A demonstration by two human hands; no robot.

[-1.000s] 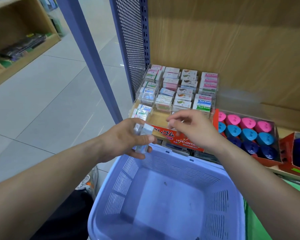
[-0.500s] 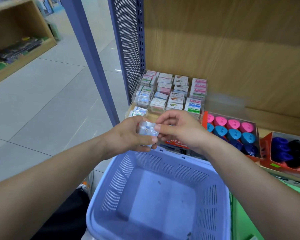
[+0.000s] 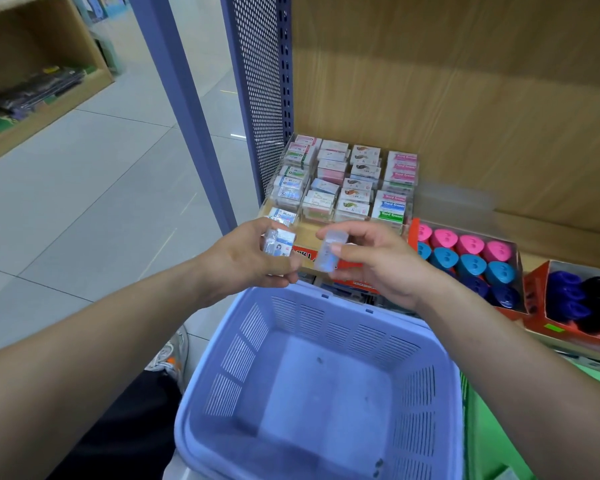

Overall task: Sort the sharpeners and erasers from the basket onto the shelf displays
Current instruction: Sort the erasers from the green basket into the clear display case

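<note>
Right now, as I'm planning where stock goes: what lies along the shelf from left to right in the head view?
Perforated side panel → stacked erasers → pink and blue sharpeners → dark blue and black sharpeners.

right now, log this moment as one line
left hand: holds eraser pack | right hand: pinches eraser | both: above basket, in front of display | eraser: not yet shelved
</note>
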